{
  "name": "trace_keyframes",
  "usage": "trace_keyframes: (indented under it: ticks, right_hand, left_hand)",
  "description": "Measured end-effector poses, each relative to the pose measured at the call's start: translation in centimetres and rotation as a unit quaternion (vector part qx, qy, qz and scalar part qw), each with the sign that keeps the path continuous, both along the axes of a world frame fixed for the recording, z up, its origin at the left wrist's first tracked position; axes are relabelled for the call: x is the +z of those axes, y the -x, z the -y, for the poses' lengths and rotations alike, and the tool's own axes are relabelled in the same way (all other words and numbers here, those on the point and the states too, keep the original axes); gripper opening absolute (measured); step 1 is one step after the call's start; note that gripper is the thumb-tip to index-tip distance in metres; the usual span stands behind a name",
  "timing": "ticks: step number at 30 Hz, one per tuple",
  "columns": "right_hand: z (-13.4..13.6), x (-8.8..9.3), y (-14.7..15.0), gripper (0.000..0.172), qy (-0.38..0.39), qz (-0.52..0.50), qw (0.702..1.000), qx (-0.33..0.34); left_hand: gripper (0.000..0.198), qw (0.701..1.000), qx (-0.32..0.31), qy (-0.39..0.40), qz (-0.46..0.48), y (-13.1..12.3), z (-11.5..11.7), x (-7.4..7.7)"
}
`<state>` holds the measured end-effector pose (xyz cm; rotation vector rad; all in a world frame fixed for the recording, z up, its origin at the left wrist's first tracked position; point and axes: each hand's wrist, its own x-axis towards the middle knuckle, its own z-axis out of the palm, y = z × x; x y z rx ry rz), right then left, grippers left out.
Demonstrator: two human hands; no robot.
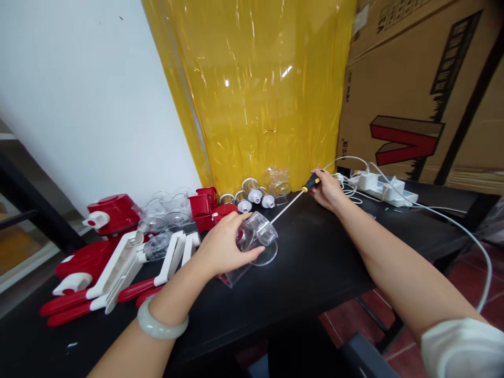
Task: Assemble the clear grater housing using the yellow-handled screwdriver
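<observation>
Near the frame's centre, I have my left grip point(225, 242) closed around a clear plastic housing point(269, 235); rightward, my right grip point(327, 192) clasps a screwdriver point(311, 182) slanting to it.

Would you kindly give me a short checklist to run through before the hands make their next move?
1. Left hand steadying the clear plastic part: ok, thumb and fingers are around it.
2. Right hand on the screwdriver: ok, it grips the handle.
3. Screwdriver seated: cannot tell; where it meets the part is too small to make out.
4. Left hand out of the line of push: not ok, I'd say; the shaft points toward it.
5. Power strip apart from the screwdriver: ok, it lies off to the right.
</observation>
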<state>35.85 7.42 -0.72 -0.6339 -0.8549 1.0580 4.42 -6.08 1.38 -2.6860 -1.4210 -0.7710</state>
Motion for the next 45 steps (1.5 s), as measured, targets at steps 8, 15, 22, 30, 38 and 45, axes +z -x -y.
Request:
trace_keyframes:
  ticks: [8, 15, 22, 30, 38, 45]
  right_hand:
    - [-0.3, 0.2, -0.3, 0.019, 0.004, -0.062, 0.998, 0.0]
    - [-0.3, 0.4, -0.7, 0.019, 0.005, -0.093, 0.996, 0.0]
    - [-0.1, 0.6, -0.5, 0.019, 0.0, -0.109, 0.994, 0.003]
    - [0.1, 0.5, -0.1, 0.038, -0.046, -0.068, 0.997, -0.001]
    - [0.9, 1.0, -0.4, 0.04, -0.064, -0.021, 0.998, -0.005]
    - [1.2, 1.5, -0.1, 0.045, -0.099, -0.019, 0.993, -0.054]
  left_hand:
    - [0.073, 0.999, 0.004, -0.045, -0.008, 0.0, 0.6, 0.5]
    - [0.075, 0.998, -0.002, -0.066, 0.01, 0.2, 0.5, 0.3]
    - [0.077, 0.997, 0.002, -0.073, 0.007, 0.3, 0.5, 0.5]
    - [0.077, 0.997, 0.008, -0.079, 0.005, 0.4, 0.4, 0.5]
    - [0.082, 0.996, 0.006, -0.083, -0.01, 0.5, 0.5, 0.7]
    - [0.067, 0.988, -0.014, -0.125, -0.086, 0.2, 1.3, 1.5]
